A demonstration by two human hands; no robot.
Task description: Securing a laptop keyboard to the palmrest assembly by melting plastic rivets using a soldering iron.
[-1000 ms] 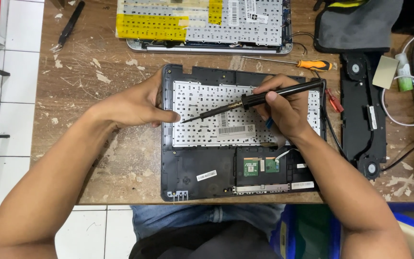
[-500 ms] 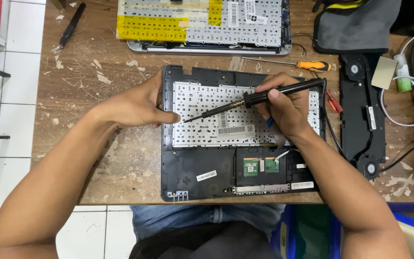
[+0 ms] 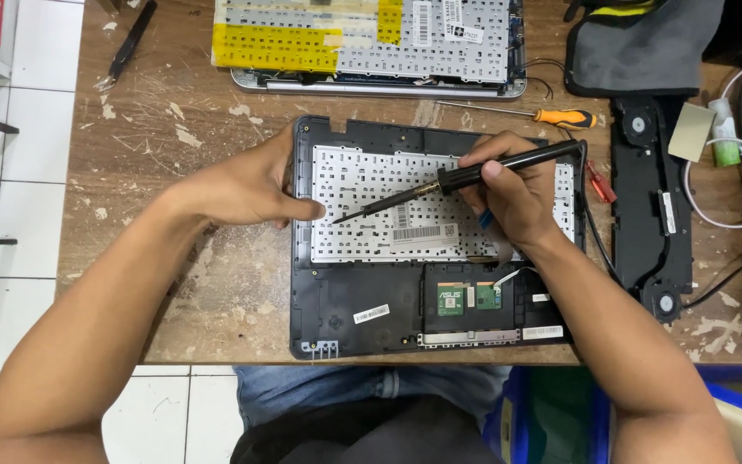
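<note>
Centrally on the worn wooden bench lies an upturned black laptop case, its white keyboard back facing up. The right hand grips a black soldering iron like a pen, fingers closed round the handle. The iron slants down to the left, and its tip hovers at the left part of the keyboard back, just beside the left thumb; whether it touches the sheet cannot be told. Its cord runs down the case's right edge.

The left hand rests on the case's left edge, fingers curled over the rim, thumb pressed flat on the keyboard back. It holds nothing loose.

Below the keyboard back sits a green board with a smaller one beside it, and a white label to their left.

Above the case lies a second keyboard covered partly in yellow tape. An orange-handled screwdriver lies between the two, near the right hand. A red tool shows just right of the case. Further right sits a black speaker bar, with a grey pouch above it and white cables at the far edge. A black tool lies top left.
</note>
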